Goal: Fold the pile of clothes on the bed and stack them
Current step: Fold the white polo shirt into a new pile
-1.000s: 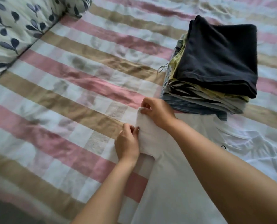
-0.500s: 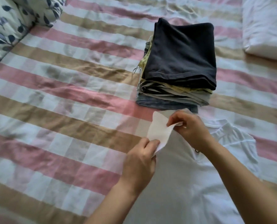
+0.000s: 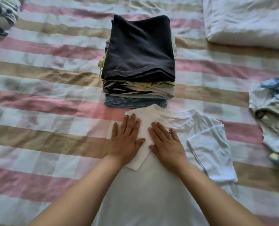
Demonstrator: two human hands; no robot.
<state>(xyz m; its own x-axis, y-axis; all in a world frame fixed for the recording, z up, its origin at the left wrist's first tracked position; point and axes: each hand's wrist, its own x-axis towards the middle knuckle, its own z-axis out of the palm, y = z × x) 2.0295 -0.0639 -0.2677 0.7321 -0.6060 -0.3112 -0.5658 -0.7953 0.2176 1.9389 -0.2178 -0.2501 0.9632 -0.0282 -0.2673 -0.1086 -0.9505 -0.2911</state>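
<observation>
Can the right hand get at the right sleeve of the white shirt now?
Probably yes: the sleeve lies uncovered just beside the right hand, with nothing between them.

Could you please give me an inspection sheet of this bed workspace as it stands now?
Surface: pink, tan and white striped bedspread.
Job's things: white short-sleeved T-shirt spread flat, one sleeve folded inward; stack of folded clothes topped by a dark grey garment beyond it; unfolded pale blue and grey clothes heap at right edge.
Clutter: nothing seen.
Grippers: left hand and right hand flat on the folded sleeve, fingers straight.
Cables: nothing seen.
Surroundings: white bedding top right; leaf-print cushion top left.
</observation>
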